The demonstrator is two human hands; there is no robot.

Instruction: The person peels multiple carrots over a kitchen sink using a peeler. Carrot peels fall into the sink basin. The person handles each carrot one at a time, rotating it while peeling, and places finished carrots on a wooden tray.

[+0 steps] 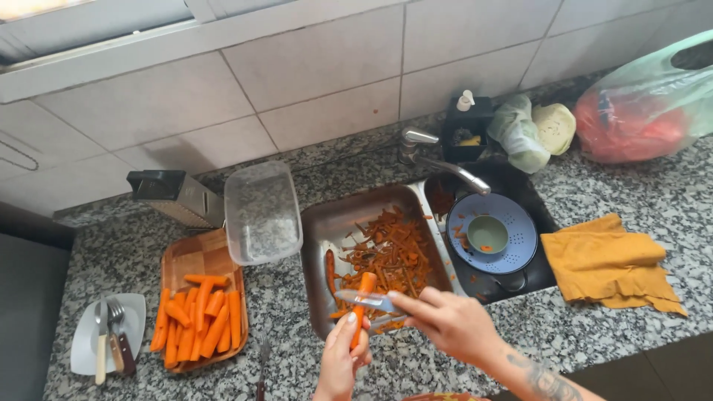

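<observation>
My left hand (340, 362) grips a carrot (362, 297) by its lower end and holds it upright over the metal sink basin (319, 223). My right hand (448, 321) holds a peeler (365, 301) with a pale blade laid across the carrot. Orange peelings (390, 252) lie in a heap in the basin below. To the left, a wooden board (200, 256) carries several peeled carrots (199, 318).
A clear plastic tub (261, 212) and a box grater (174, 197) stand behind the board. A white plate with cutlery (108, 336) is at far left. The tap (438, 160), a blue colander with a small bowl (494, 234), a yellow cloth (609, 263) and bagged vegetables (646, 111) lie right.
</observation>
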